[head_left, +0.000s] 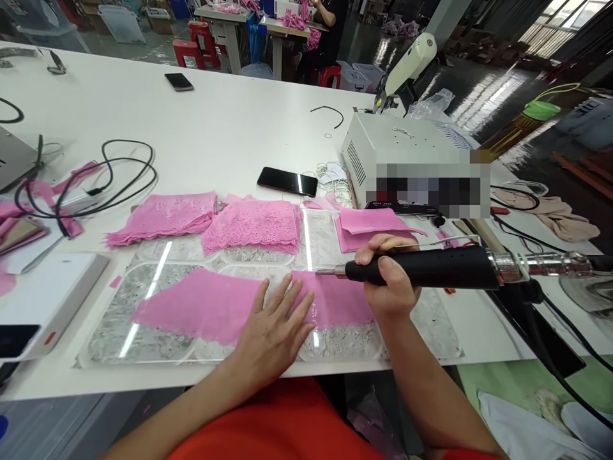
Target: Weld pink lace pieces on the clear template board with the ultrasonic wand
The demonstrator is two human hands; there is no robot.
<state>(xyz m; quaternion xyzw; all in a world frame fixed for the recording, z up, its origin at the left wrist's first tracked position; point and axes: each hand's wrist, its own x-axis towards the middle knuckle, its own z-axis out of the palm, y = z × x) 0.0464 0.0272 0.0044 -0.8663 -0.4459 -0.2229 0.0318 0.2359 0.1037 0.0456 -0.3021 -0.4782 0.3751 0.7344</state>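
Observation:
A long piece of pink fabric (211, 303) with a scalloped lower edge lies flat on a grey marbled mat (110, 335) in front of me. My left hand (275, 332) rests palm down on its middle, fingers spread. Closed around a thick black handheld tool (431, 268) is my right hand (395, 284). The tool's thin metal tip points left and reaches the upper edge of the fabric, just beyond my left fingertips. Whether the tip presses on the fabric, I cannot tell. A cable runs from the tool's rear at the right.
Behind the mat sit two stacks of pink lace (253, 223) and folded pink fabric (371, 223). A grey control box (407, 140) stands back right, with a black phone (287, 182) left of it. Cables (129, 160) loop at left beside a white box (57, 300). A person (330, 32) sits beyond.

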